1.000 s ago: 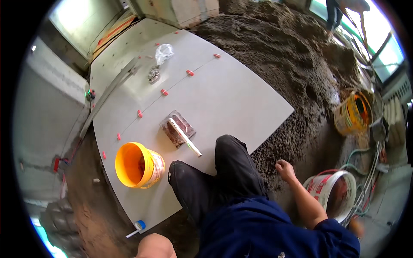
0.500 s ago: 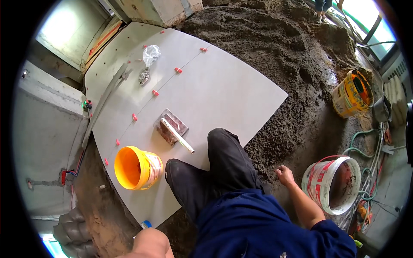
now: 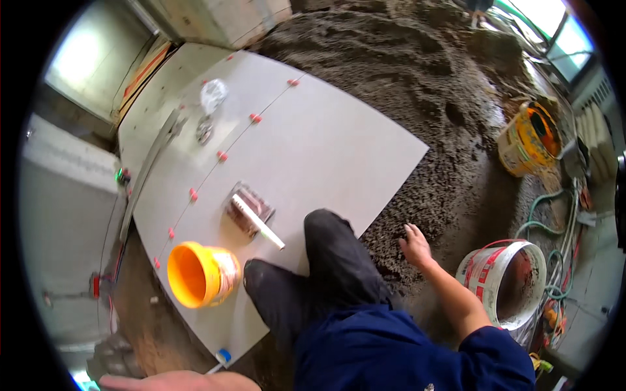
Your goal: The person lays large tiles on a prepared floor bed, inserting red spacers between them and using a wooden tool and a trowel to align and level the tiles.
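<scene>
I kneel on large pale tiles (image 3: 339, 130) with red levelling clips (image 3: 255, 118) along a seam. My right hand (image 3: 416, 246) is over dark, grainy mortar (image 3: 420, 189) beside the tiles, fingers apart, holding nothing, near a white bucket (image 3: 474, 274) with red print. My left hand (image 3: 143, 382) reaches out at the lower-left edge, fingers stretched, empty. In front of my knees lies a reddish-stained flat tool (image 3: 240, 222) with a white bar (image 3: 261, 225) across it. A yellow bucket (image 3: 222, 277) stands left of my knees; a blue-capped item (image 3: 223, 356) lies at the tile's lower corner.
A long metal straightedge (image 3: 147, 173) and a plastic bag (image 3: 214, 96) lie on the tiles. A green laser device (image 3: 122, 176) sits by the left wall. A stained yellow bucket (image 3: 521, 143), hoses (image 3: 536, 219) and cables line the right. Another person's legs (image 3: 478, 12) show at top.
My left arm has swung outward to the left and its hand has come into view. My right hand has moved up and left over the mortar, fingers spreading. The view has shifted slightly.
</scene>
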`<control>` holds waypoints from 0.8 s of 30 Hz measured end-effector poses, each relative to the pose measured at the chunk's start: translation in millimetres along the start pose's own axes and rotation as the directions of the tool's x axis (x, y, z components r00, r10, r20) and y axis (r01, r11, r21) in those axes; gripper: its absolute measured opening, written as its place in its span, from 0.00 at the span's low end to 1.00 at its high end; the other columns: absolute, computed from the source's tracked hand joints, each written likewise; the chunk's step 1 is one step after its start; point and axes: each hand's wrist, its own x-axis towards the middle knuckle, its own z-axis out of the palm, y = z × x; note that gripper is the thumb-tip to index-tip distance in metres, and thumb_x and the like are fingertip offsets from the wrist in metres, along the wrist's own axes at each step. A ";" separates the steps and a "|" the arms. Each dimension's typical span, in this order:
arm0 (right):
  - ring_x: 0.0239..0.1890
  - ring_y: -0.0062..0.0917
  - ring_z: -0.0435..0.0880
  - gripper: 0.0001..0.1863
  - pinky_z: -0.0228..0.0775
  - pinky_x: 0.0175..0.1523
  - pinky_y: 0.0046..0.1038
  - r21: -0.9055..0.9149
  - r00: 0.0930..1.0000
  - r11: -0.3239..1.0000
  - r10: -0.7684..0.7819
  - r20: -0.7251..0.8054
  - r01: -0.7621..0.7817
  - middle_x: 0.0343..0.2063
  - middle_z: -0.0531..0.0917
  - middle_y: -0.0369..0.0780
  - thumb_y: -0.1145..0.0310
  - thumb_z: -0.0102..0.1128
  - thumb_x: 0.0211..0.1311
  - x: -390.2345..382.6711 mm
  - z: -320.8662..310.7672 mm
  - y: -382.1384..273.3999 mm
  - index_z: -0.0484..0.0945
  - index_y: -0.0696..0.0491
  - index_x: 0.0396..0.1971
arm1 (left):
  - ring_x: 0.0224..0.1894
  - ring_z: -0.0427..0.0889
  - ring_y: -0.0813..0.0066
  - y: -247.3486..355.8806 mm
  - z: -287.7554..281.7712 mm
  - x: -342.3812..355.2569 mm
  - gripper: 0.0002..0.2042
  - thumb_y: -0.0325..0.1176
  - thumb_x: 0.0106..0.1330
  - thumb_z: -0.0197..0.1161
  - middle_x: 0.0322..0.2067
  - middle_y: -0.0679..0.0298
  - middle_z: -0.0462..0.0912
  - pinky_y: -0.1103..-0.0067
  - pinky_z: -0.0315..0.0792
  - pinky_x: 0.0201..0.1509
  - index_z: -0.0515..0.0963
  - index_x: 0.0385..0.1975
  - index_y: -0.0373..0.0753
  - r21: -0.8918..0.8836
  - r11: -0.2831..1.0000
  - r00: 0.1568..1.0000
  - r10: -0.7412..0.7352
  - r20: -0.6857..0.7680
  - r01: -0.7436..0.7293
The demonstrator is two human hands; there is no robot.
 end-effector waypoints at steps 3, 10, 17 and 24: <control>0.75 0.42 0.51 0.40 0.41 0.78 0.40 -0.176 0.995 0.980 -0.093 0.016 0.095 0.72 0.56 0.51 0.50 0.54 0.69 57.5 -3.5 -24.7 0.55 0.60 0.71 | 0.64 0.70 0.45 6.4 -1.5 -47.9 0.26 0.38 0.72 0.54 0.61 0.39 0.69 0.59 0.64 0.70 0.62 0.62 0.25 -0.309 0.949 0.763 0.246 0.598 -0.064; 0.79 0.32 0.34 0.43 0.22 0.80 0.37 -0.297 0.972 0.944 -0.079 0.221 0.145 0.77 0.40 0.45 0.42 0.34 0.74 135.7 19.4 -25.4 0.40 0.58 0.75 | 0.56 0.72 0.43 -116.0 -81.2 -204.6 0.24 0.43 0.66 0.66 0.51 0.44 0.75 0.58 0.66 0.63 0.73 0.53 0.31 0.080 0.997 0.179 -0.083 0.980 0.021; 0.79 0.31 0.32 0.43 0.19 0.79 0.36 -0.452 0.976 0.871 0.217 0.009 -0.190 0.77 0.37 0.43 0.39 0.26 0.75 202.3 -37.1 63.4 0.37 0.56 0.75 | 0.58 0.70 0.39 -95.9 -92.5 -230.7 0.27 0.45 0.66 0.65 0.54 0.38 0.73 0.55 0.64 0.64 0.71 0.57 0.30 0.242 0.970 -0.123 -0.241 0.963 -0.007; 0.75 0.40 0.52 0.35 0.38 0.77 0.44 -0.212 0.923 0.945 0.165 -0.348 -0.249 0.71 0.60 0.48 0.53 0.52 0.69 134.1 -17.1 79.9 0.61 0.59 0.69 | 0.61 0.68 0.43 -79.7 -50.7 -283.3 0.21 0.37 0.64 0.66 0.55 0.45 0.72 0.56 0.61 0.67 0.73 0.52 0.33 0.084 0.976 -0.098 -0.065 0.993 0.200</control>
